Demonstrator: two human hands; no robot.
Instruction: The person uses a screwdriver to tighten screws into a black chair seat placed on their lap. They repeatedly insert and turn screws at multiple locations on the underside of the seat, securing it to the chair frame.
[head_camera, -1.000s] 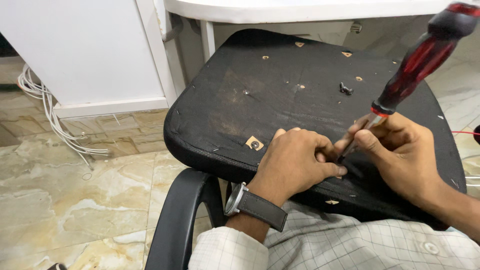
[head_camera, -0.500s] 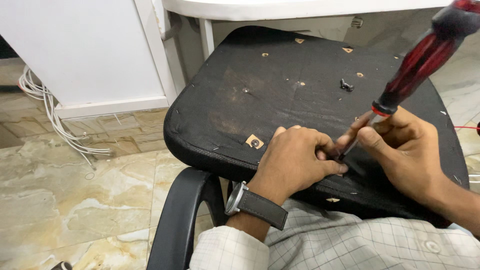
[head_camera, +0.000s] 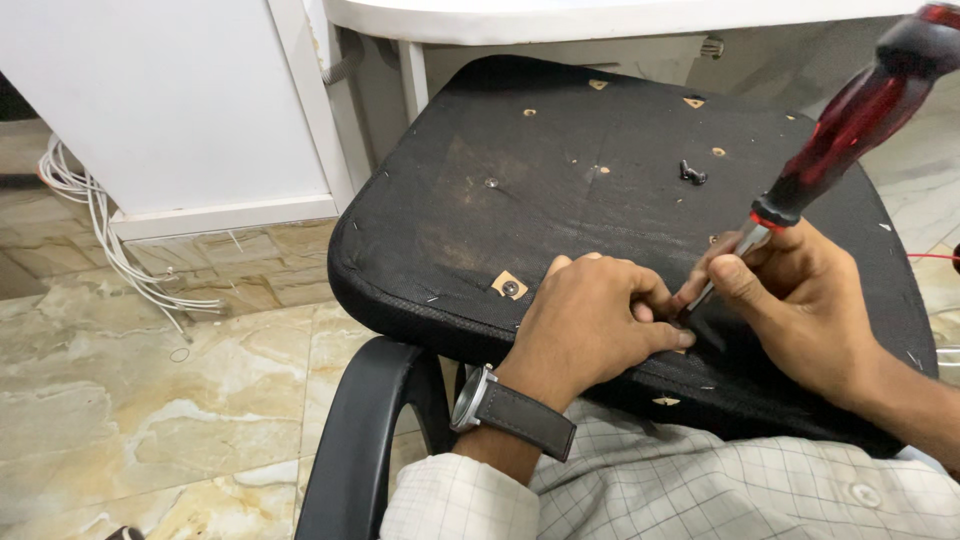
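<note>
An upturned black chair seat (head_camera: 560, 190) rests across my lap, its underside showing several screw holes. My left hand (head_camera: 595, 325), with a dark-strapped watch on the wrist, presses down on the seat's near edge, fingers curled around the spot where the tool tip meets the fabric. My right hand (head_camera: 800, 300) pinches the metal shaft of a screwdriver with a red and black handle (head_camera: 850, 120), which slants up toward the top right. The tip is hidden between my fingers. A small black screw (head_camera: 692, 173) lies loose on the seat farther back.
A black chair armrest (head_camera: 365, 450) curves down at the bottom centre. A white desk (head_camera: 600, 15) and a white cabinet panel (head_camera: 170, 100) stand behind. White cables (head_camera: 95, 220) trail over the marble floor at the left.
The view has shifted slightly. Both hands stay at the same spot on the seat's edge, and the screwdriver keeps its slant.
</note>
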